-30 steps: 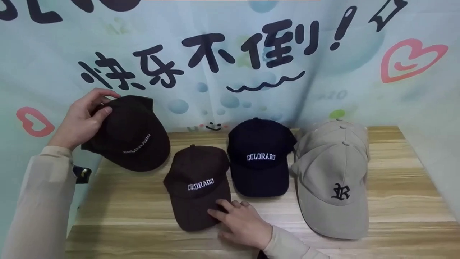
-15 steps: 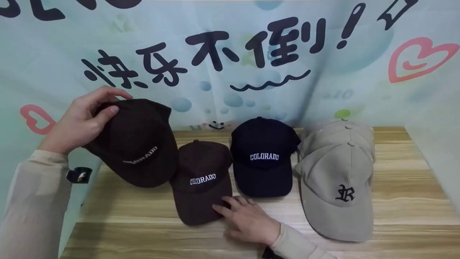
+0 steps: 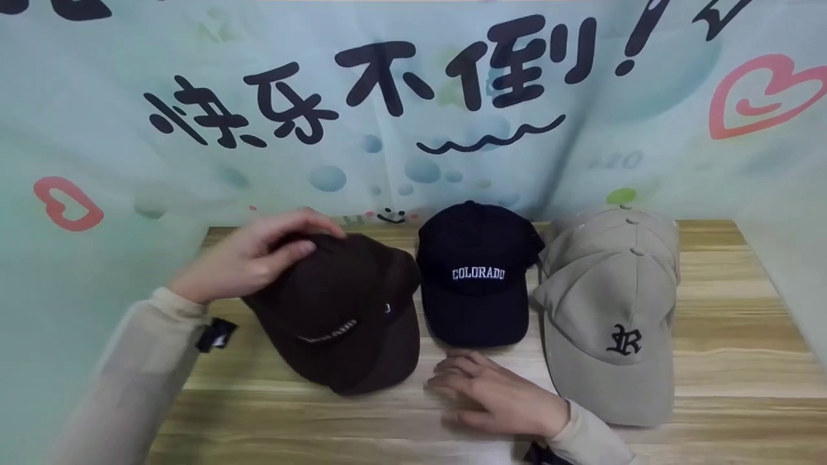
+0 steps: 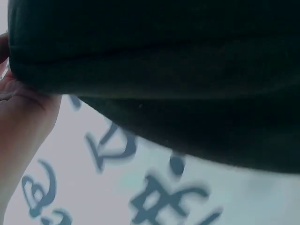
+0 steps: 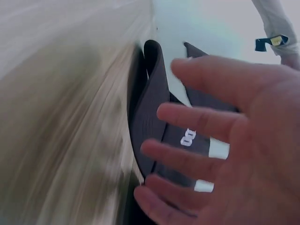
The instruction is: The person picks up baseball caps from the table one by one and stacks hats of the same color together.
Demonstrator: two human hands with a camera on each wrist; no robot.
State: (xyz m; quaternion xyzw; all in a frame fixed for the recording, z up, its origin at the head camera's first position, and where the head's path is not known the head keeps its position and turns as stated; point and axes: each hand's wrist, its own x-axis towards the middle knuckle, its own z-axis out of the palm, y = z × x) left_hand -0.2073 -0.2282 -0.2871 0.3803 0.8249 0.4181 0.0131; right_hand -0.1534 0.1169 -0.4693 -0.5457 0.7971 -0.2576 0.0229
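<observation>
My left hand (image 3: 249, 261) grips the crown of a dark brown baseball cap (image 3: 316, 284) with white lettering, thumb on the near side. This cap is tilted and overlaps a second brown cap (image 3: 402, 336), leaving only that one's right side and brim edge showing. In the left wrist view, the held cap (image 4: 154, 65) fills the upper part as a dark shape. My right hand (image 3: 504, 395) is low over the table, fingers loosely spread and holding nothing, just in front of a navy COLORADO cap (image 3: 475, 320). The right wrist view has the lower brown cap's brim (image 5: 149, 112) beyond my fingertips (image 5: 165, 111).
Beige caps (image 3: 604, 387), nested in a row, stand right of the navy cap, the front one bearing a black emblem. All sit on a wood-grain table (image 3: 723, 361). A pale blue printed cloth (image 3: 387, 129) hangs behind and along both sides.
My left hand has carried its brown cap rightward and down until it overlaps the second brown cap. My right hand has left that cap's brim and shifted right.
</observation>
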